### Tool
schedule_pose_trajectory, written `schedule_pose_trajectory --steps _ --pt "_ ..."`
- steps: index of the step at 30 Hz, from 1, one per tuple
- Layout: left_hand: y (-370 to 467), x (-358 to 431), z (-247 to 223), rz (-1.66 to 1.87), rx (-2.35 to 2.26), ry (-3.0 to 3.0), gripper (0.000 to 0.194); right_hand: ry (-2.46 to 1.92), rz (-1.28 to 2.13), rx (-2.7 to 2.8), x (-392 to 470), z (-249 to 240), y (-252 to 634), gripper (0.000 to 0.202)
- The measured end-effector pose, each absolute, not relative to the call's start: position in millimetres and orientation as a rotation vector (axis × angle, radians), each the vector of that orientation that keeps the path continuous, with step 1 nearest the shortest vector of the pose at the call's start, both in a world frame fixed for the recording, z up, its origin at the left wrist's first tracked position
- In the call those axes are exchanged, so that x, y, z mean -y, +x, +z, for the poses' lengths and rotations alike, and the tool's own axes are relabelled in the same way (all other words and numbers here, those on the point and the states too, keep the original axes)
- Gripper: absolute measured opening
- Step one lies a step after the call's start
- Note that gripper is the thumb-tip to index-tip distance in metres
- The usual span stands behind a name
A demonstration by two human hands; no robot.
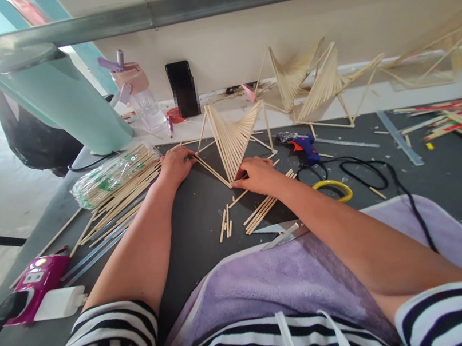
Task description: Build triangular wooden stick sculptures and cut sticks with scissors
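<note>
A twisted, fan-like model of thin wooden sticks [234,138] stands on the dark grey tabletop in front of me. My left hand [178,166] has its fingers closed at the model's left corner. At the front lower corner, the thumb and fingers of my right hand [257,176] pinch the model; the fingertips are partly hidden. Cut stick pieces [225,223] and longer sticks [268,206] lie just in front. Scissors [280,228] with a yellow handle lie partly under my right forearm. To the right rests a blue glue gun [306,150] with a black cord.
Left are a plastic-wrapped stick bundle [114,176], clear glue sticks [96,257], a pink power socket [41,279], a leaning teal jug [59,100] and a bottle [142,99]. A phone [183,87] and finished-looking stick models [321,78] stand behind. A purple towel [265,283] covers the near edge.
</note>
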State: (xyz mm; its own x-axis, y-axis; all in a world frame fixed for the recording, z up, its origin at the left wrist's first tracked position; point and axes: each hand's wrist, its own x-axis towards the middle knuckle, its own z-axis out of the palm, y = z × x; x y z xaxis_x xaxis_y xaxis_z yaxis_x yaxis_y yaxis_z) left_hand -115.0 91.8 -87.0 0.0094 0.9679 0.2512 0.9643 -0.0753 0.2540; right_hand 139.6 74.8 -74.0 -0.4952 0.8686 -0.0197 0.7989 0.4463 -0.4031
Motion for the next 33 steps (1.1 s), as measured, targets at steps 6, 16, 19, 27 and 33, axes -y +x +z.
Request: schedule_pose_trajectory --steps 6,16,19,27,33 --pt "-115.0 -92.0 -85.8 0.565 -2.078 2.231 0.024 -1.473 0.525 2.509 -74.7 -75.0 139.9 0.020" --pt "-119.2 -94.3 -88.8 0.597 -2.027 2.262 0.026 -1.456 0.524 2.516 -75.8 -77.8 140.7 0.019" --pt "-120.3 -94.7 -89.7 0.606 -2.019 2.274 0.026 -1.434 0.468 2.533 -75.3 -80.5 140.8 0.021" --pt "-119.2 -95.1 -91.5 0.625 -2.032 2.268 0.029 -1.431 0.411 2.529 -72.6 -83.9 140.1 0.025" --pt "-123.5 -112.2 -81.2 0.325 -2.100 2.240 0.032 -1.403 0.394 2.550 -72.1 -84.0 140.9 0.024"
